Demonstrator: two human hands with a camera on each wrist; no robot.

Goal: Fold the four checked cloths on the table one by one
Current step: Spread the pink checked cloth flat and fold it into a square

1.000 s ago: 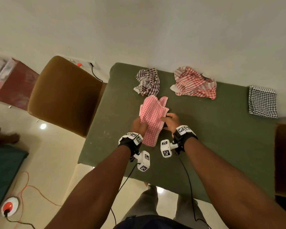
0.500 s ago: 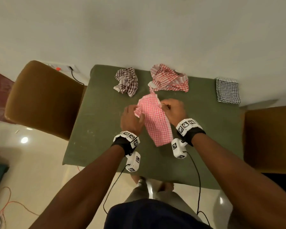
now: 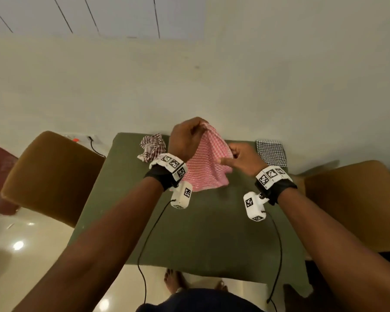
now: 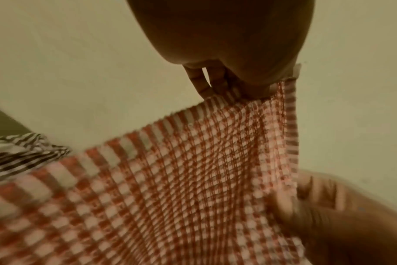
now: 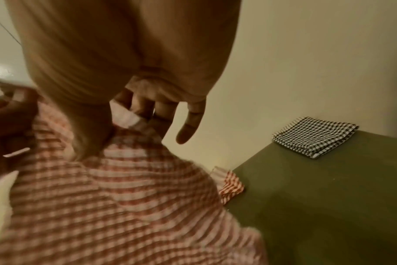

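Note:
A pink checked cloth (image 3: 208, 163) hangs in the air above the green table (image 3: 203, 233). My left hand (image 3: 186, 137) pinches its top corner, seen close in the left wrist view on the cloth (image 4: 193, 170). My right hand (image 3: 241, 157) pinches its right edge lower down; the wrist view shows thumb and finger on the cloth's (image 5: 116, 197) hem. A brown striped cloth (image 3: 152, 146) lies crumpled at the back left. A black checked cloth (image 3: 271, 152) lies folded at the back right. A red checked cloth (image 5: 230, 186) peeks out behind the held one.
Brown upholstered chairs stand at the table's left (image 3: 52, 176) and right (image 3: 356, 201). A wall runs right behind the table. Cables hang from both wrist cameras over the table's front edge. My bare feet (image 3: 173, 280) show below the table edge.
Both hands lifted the pink cloth off the table and spread it in the air; the left hand rose to its top corner, the right moved out along its edge. My head view tilted upward.

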